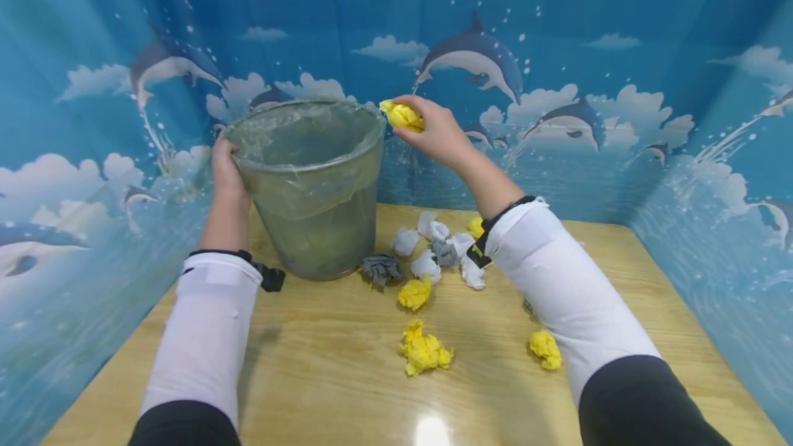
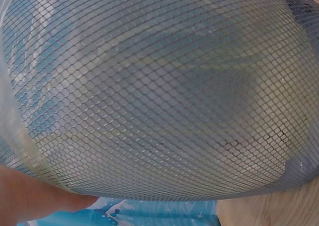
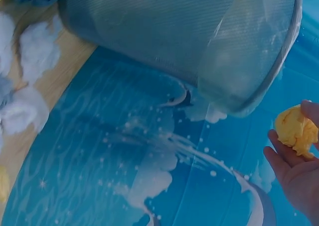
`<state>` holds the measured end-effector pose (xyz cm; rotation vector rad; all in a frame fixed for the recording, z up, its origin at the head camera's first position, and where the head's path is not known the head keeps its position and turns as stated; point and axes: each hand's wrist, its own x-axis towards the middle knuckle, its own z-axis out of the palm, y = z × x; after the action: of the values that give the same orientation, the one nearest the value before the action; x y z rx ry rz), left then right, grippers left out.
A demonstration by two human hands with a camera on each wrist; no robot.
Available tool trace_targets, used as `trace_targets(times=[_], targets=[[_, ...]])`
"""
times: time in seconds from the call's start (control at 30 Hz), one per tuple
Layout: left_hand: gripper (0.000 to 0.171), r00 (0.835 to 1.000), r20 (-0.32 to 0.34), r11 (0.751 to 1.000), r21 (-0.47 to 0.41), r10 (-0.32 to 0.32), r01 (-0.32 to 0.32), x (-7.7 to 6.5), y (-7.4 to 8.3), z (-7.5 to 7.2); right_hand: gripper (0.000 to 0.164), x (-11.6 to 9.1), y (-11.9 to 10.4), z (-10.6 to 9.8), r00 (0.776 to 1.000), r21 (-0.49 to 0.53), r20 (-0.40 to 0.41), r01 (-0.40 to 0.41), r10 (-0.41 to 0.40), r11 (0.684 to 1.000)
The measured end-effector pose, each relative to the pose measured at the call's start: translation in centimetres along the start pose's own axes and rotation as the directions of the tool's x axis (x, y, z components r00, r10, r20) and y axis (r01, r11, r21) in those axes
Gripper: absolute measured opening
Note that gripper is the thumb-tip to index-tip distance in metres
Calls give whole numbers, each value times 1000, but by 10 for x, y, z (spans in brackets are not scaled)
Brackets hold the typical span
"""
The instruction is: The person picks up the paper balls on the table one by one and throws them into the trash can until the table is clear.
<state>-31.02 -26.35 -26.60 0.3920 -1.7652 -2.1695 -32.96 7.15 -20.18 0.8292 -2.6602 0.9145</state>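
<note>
A mesh wastebasket with a clear plastic liner stands on the table, its mesh filling the left wrist view. My left hand holds it by the left side near the rim; most of those fingers are hidden, though one digit shows against the mesh. Beyond the opposite rim, my right hand pinches a yellow crumpled paper ball between thumb and fingers. In the right wrist view this yellow ball is beside the basket's mouth, apart from it.
Several white and grey paper balls lie right of the basket's foot. Nearer are yellow ones, including a ragged one and one beside the right sleeve. A dolphin-printed curtain surrounds the wooden table.
</note>
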Motion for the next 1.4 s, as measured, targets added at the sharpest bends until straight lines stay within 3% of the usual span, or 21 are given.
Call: trace_targets(times=[0.4,0.7,1.4], targets=[[68,999,6,996,-87,33,-33,-1,-1,3,52,24,-27,32,999,245,-29,-31,39,969],[67,1000,12,998,-64,12,-11,-1,-2,5,51,37,-42,52,1000,172,26,-1,-4,985],[68,1000,-7,999,-41,-14,13,-1,-3,1,57,41,-54,65,993,72,104,39,-46,997]])
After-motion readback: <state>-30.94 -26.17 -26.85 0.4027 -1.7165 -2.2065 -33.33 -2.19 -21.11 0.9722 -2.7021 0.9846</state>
